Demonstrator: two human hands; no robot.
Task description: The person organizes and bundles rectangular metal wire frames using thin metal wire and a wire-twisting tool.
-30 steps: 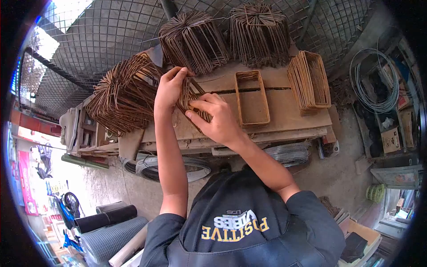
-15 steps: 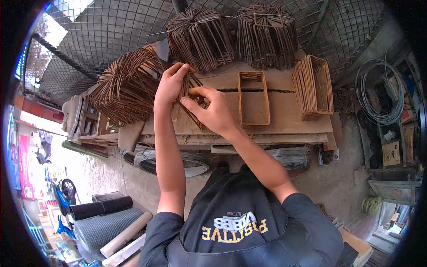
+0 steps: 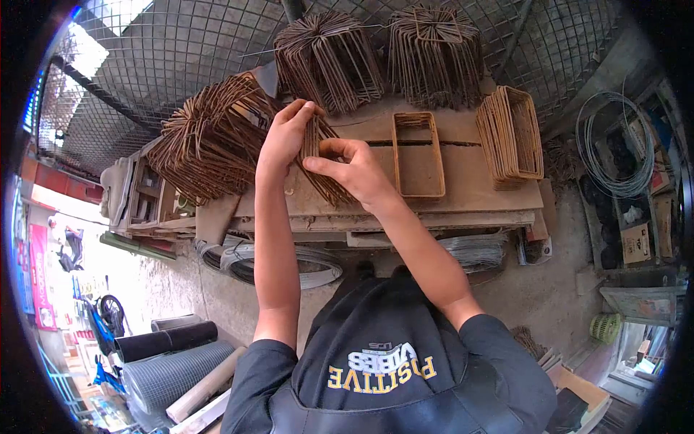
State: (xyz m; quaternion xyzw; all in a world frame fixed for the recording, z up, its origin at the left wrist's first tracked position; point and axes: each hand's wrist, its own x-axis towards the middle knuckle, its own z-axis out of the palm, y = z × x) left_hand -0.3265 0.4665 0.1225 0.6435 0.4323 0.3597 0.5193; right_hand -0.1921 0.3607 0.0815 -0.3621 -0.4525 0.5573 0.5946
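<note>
Rust-brown metal frames [image 3: 313, 137] stay clasped in my left hand [image 3: 278, 148] above the bench [image 3: 463, 170], my right hand [image 3: 359, 175] having shifted up to pinch them closer in, seemingly for firmer control.

The bench [image 3: 481, 173] stretches across in front of the person, with a mesh fence [image 3: 210, 43] behind it. Along its back stand two bundles side by side — the left rear bundle [image 3: 329, 61] and the right rear bundle [image 3: 434, 58]. A third bundle [image 3: 202, 137] sits at the left end, a stack of frames [image 3: 495, 141] at the right. Just left of that stack, a single frame [image 3: 439, 163] lies on the bench. Left of it, over the bench, a bunch of frames [image 3: 312, 145] is between the left hand [image 3: 284, 141] and the right hand [image 3: 356, 175]. Wire coils [image 3: 318, 275] lie below the bench front; mesh rolls [image 3: 173, 376] lie on the floor, behind and left — beside the person.
</note>
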